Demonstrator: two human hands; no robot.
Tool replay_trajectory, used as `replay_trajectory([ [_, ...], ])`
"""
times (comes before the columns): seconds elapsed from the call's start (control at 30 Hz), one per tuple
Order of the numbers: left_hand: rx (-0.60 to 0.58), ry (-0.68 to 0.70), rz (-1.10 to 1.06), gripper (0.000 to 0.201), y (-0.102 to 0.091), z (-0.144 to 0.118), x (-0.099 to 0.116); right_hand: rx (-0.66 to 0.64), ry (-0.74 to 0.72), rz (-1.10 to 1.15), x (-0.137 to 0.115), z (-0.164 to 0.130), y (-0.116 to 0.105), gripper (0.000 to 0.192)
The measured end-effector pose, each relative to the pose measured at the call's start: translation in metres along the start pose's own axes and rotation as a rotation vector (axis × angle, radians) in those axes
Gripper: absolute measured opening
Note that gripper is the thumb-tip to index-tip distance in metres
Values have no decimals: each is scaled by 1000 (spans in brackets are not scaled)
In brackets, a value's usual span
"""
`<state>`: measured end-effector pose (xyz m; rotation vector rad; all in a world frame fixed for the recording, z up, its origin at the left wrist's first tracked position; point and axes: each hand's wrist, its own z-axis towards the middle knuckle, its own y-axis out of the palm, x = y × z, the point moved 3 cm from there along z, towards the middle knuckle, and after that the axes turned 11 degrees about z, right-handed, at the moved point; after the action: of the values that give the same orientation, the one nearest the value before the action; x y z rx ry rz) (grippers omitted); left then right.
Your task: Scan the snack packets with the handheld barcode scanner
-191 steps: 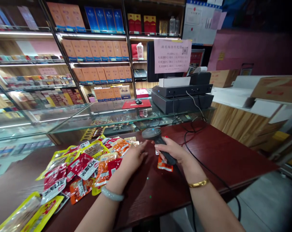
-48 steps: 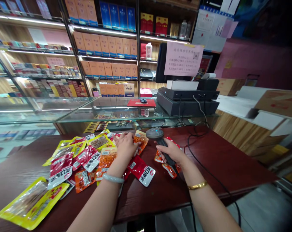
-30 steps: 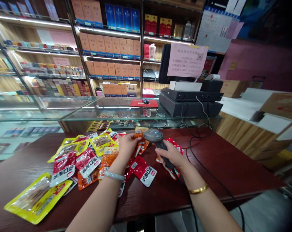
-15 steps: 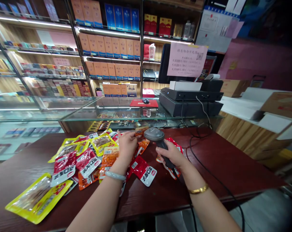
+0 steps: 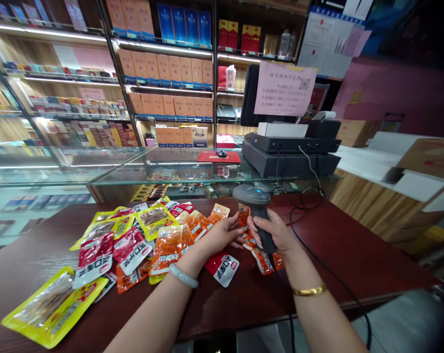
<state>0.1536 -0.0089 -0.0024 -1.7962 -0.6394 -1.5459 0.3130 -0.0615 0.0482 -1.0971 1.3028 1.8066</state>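
Note:
My right hand is wrapped round the handle of a grey barcode scanner, upright over the table with a small blue light on its head. Just left of it, my left hand holds a small orange snack packet at its fingertips, partly hidden by the scanner. Under and behind the scanner lie more orange packets. A red and white packet rests below my left hand. To the left spreads a heap of yellow packets, red packets and orange packets.
A large yellow packet lies at the table's front left. The scanner's black cable crosses the right side of the dark red table. Behind stand a glass counter, a mouse, a monitor and a black cash drawer.
My left hand has moved right from the heap with an orange packet, towards the scanner. My right hand has shifted the scanner slightly right, and a blue light now shows on it.

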Motion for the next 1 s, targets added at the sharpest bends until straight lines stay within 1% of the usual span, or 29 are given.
replay_trajectory([
  [0.03,0,3,57,82,0,-1,-1,7,1,1,1,0,0,45],
  [0.1,66,28,242,82,-3,-2,-1,9,19,-10,3,2,1,45],
  [0.2,252,147,599,77,-9,0,5,-9,44,-26,9,4,5,43],
  [0.27,369,192,820,64,-14,-1,11,1,29,-11,13,8,7,42],
  [0.33,463,157,1032,55,-20,-5,15,14,29,-11,19,11,8,45],
  [0.37,509,116,1137,55,-23,-8,17,14,42,-18,23,12,9,46],
  [0.43,584,-9,1305,59,-31,-14,17,17,59,-22,28,14,10,48],
  [0.47,599,-86,1356,61,-35,-17,15,21,63,-21,29,15,10,48],
  [0.53,591,-226,1398,66,-45,-23,11,32,60,-12,31,15,11,49],
  [0.57,580,-272,1402,68,-50,-25,9,36,57,-11,31,14,12,50],
  [0.63,577,-313,1407,67,-60,-29,8,37,54,-13,30,13,14,50],
  [0.67,579,-328,1412,63,-65,-31,9,35,54,-17,30,13,14,50],
  [0.73,558,-360,1427,49,-73,-34,11,38,54,-26,31,13,15,51],
  [0.8,532,-381,1452,37,-75,-36,13,41,56,-35,32,14,15,51],
  [0.83,528,-384,1465,37,-75,-37,15,42,55,-39,32,14,14,51],
  [1.0,568,-396,1479,53,-70,-35,19,44,62,-53,32,13,15,53],
])
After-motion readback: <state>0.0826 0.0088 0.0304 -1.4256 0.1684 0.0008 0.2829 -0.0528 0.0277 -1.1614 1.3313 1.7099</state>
